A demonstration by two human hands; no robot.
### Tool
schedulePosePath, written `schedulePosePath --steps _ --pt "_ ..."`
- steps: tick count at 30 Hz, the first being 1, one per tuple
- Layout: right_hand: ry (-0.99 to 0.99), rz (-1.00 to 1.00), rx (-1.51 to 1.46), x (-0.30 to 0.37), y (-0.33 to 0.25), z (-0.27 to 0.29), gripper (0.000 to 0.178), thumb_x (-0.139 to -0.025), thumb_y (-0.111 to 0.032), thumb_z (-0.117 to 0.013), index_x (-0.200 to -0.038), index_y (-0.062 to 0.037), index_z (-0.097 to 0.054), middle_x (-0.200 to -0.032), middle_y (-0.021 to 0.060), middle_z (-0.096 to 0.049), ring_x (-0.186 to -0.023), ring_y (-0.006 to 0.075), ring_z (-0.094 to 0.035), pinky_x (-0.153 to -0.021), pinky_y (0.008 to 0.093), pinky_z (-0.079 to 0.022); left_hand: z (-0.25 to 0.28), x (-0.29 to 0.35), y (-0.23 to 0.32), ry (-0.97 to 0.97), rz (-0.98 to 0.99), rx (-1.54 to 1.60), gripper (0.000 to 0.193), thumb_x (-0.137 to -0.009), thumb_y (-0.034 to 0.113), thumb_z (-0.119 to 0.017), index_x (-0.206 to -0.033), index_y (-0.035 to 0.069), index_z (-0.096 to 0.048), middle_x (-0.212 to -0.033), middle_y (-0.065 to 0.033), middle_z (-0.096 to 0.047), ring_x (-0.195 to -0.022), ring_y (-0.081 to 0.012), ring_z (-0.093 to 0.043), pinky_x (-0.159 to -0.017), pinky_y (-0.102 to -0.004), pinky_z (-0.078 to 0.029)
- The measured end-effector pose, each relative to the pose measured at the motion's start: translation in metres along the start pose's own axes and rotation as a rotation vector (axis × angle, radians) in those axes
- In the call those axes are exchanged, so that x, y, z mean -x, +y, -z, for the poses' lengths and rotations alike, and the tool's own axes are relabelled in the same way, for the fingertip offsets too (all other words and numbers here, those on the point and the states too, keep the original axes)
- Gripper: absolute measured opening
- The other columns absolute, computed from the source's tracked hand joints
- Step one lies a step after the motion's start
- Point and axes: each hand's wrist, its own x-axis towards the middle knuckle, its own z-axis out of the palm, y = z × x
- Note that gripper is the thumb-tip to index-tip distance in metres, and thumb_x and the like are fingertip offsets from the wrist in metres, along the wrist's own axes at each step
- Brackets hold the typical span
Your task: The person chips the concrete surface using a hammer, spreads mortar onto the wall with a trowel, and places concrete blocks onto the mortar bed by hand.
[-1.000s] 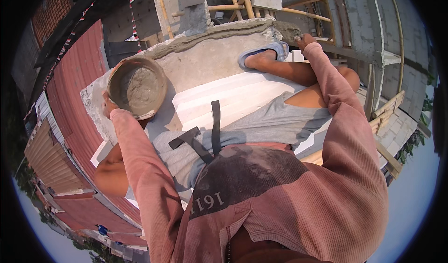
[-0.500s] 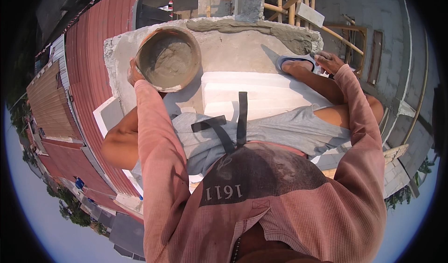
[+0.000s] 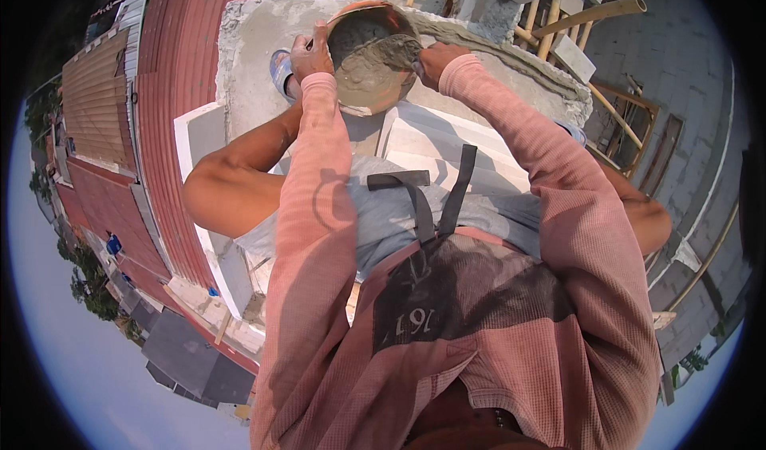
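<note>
A round orange-brown bucket (image 3: 369, 108) holds wet grey mortar (image 3: 359, 75), its mouth tilted toward me. My left hand (image 3: 311, 55) grips the bucket's left rim, with a finger pointing up along it. At the right rim, my right hand (image 3: 441, 63) is closed round the handle end of what looks like a trowel; its blade, heaped with mortar (image 3: 396, 52), lies over the bucket's mouth. The handle itself is mostly hidden by my fingers. Below the bucket, white blocks (image 3: 447, 143) lie between my legs.
I sit over a rough concrete ledge (image 3: 254, 47) with a strip of mortar (image 3: 511, 53) along its far side. Red metal roofing (image 3: 171, 75) lies lower on the left. Bamboo poles (image 3: 590, 17) and a grey block wall (image 3: 678, 59) stand on the right.
My right hand has come from beside my right foot to the bucket's right rim, and mortar now sits on the tool. The bucket appears further right in view, my left hand still on it.
</note>
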Motion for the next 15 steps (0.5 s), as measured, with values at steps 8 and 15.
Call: schedulePosePath --steps 8,15 --pt "-0.107 0.179 -0.400 -0.036 0.045 -0.061 0.047 -0.086 -0.050 -0.062 -0.103 -0.0073 -0.074 -0.092 0.0182 -0.072 -0.082 0.0345 -0.068 -0.072 0.0424 -0.054 0.005 0.021 0.029 0.054 -0.040 -0.023 0.063 -0.084 0.059 -0.064 -0.082 -0.004 -0.065 -0.069 -0.0171 -0.063 -0.068 -0.0276 -0.058 -0.069 -0.0405 -0.046" --pt "-0.166 0.034 -1.146 0.036 0.066 -0.053 0.050 -0.084 -0.051 -0.069 -0.110 -0.0078 -0.074 -0.070 0.0019 -0.060 -0.053 0.0080 -0.046 -0.044 0.0256 -0.035 -0.003 -0.012 -0.009 0.065 -0.017 0.001 0.069 -0.082 0.062 -0.062 -0.095 -0.005 -0.069 -0.080 -0.0245 -0.067 -0.078 -0.0332 -0.063 -0.076 -0.0444 -0.047"
